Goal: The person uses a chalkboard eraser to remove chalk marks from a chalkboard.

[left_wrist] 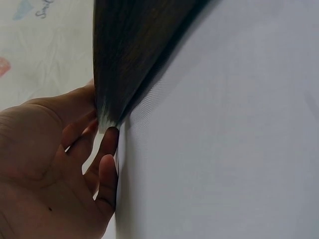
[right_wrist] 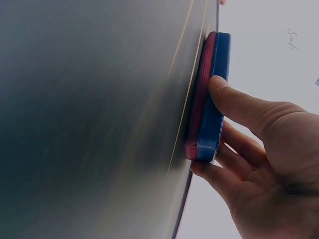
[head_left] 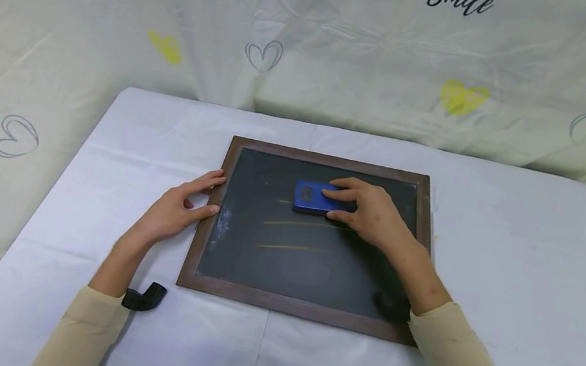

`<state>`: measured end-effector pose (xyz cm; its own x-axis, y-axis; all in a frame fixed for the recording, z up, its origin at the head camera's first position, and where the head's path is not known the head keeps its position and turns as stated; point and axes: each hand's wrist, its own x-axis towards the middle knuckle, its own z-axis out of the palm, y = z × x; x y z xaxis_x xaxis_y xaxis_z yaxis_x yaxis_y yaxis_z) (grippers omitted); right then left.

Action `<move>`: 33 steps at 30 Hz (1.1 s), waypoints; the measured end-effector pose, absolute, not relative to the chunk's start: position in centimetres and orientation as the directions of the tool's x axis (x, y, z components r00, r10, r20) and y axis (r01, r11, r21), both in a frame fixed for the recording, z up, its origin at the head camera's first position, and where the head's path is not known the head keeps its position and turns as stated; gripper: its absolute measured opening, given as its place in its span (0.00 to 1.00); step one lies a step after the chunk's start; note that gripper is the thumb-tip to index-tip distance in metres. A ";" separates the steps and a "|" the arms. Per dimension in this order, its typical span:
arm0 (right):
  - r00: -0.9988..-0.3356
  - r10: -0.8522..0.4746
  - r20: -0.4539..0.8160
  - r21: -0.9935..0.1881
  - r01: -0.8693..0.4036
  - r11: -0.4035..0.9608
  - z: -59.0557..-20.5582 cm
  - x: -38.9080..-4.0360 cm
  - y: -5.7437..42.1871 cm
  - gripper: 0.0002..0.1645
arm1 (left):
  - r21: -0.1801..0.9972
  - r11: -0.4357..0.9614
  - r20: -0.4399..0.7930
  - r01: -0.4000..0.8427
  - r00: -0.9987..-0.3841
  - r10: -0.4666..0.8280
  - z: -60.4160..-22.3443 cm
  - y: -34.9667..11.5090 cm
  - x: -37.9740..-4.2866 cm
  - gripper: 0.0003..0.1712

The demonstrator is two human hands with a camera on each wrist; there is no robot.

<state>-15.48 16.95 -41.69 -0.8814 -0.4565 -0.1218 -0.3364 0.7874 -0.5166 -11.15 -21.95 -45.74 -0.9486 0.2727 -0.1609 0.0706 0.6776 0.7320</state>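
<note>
A brown-framed chalkboard lies flat, with several thin yellowish chalk lines across its dark surface. My right hand grips a blue chalkboard eraser, thumb on the near side and fingers over the far side. In the right wrist view the eraser's red felt faces the board, right beside the lines. At the board's left side, my left hand holds the wooden frame, thumb and index finger on it and other fingertips bent low by its edge.
White cloth covers the table around the board. Behind hangs a pale curtain printed with hearts and words. A black strap end juts from the left wrist. Pale chalk smears mark the board's left side.
</note>
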 end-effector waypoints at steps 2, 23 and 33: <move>-0.878 -0.462 -0.123 -0.517 -0.341 0.785 -41.7 -15.6 16.5 0.30 | 0.733 0.677 -0.166 0.065 -0.948 0.270 -45.7 -21.9 -11.2 0.39; -0.811 -0.560 -0.168 -0.527 -0.406 0.747 -41.0 -16.9 10.7 0.31 | 0.737 0.673 -0.161 0.070 -0.948 0.276 -45.5 -21.8 -11.1 0.38; -0.791 -0.587 -0.176 -0.529 -0.427 0.734 -40.9 -17.3 8.6 0.32 | 0.736 0.672 -0.164 0.074 -0.945 0.284 -45.6 -21.9 -11.1 0.38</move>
